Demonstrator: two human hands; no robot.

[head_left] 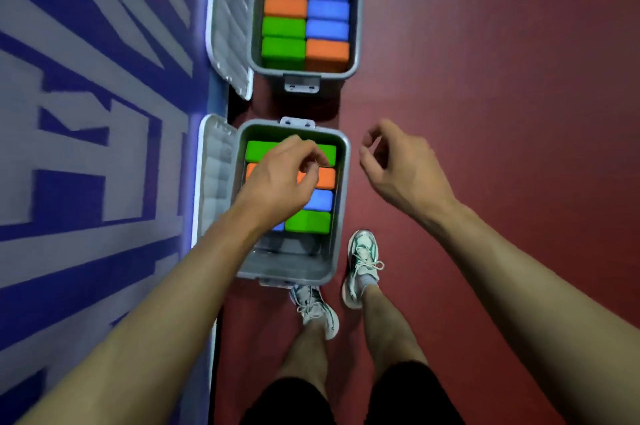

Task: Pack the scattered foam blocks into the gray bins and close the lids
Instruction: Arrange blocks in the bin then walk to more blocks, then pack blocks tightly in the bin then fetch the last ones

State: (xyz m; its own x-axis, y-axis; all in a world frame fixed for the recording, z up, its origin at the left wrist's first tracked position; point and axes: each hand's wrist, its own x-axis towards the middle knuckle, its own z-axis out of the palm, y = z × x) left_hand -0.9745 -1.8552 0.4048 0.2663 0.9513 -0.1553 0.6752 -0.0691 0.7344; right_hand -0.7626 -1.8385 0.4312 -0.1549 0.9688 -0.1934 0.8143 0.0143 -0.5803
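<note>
Two gray bins stand on the red floor, lids swung open to the left. The far bin [356, 9] is filled with green, orange and blue foam blocks in two columns. The near bin [341, 203] holds a green block [254, 151], an orange block [327, 178], a blue block [320, 200] and another green block [308, 221]; its near end shows bare bottom. My left hand [282, 175] hovers over the near bin with loosely curled fingers, holding nothing. My right hand [391, 161] hangs just right of the bin's rim, fingers loosely curled and empty.
The near lid [214, 182] and far lid [230, 19] lean against a blue-and-white wall on the left. My feet in white sneakers [362, 268] stand right behind the near bin. Red floor stretches to the right.
</note>
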